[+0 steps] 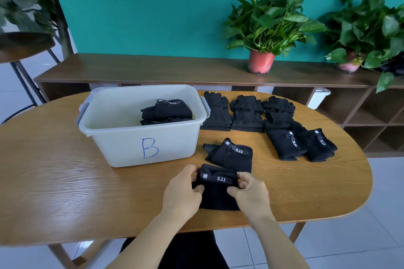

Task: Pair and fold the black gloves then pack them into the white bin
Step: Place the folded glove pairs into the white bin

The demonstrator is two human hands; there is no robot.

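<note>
Wall (142, 6): plain teal. Floor (384, 203): pale tile. Oval light-wood desk (54, 181). Behind it, a low dark-wood shelf unit (153, 70) along the wall carries two potted plants (269, 22) (367, 30). Dark round stool (21, 43) far left.

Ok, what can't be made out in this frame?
Head view only.
Count of folded gloves in the white bin: its near wall hides the lower ones.
Whether the held bundle is one glove or two: left hand and right hand cover its sides.
Cut by frame edge: far-right plant.
</note>
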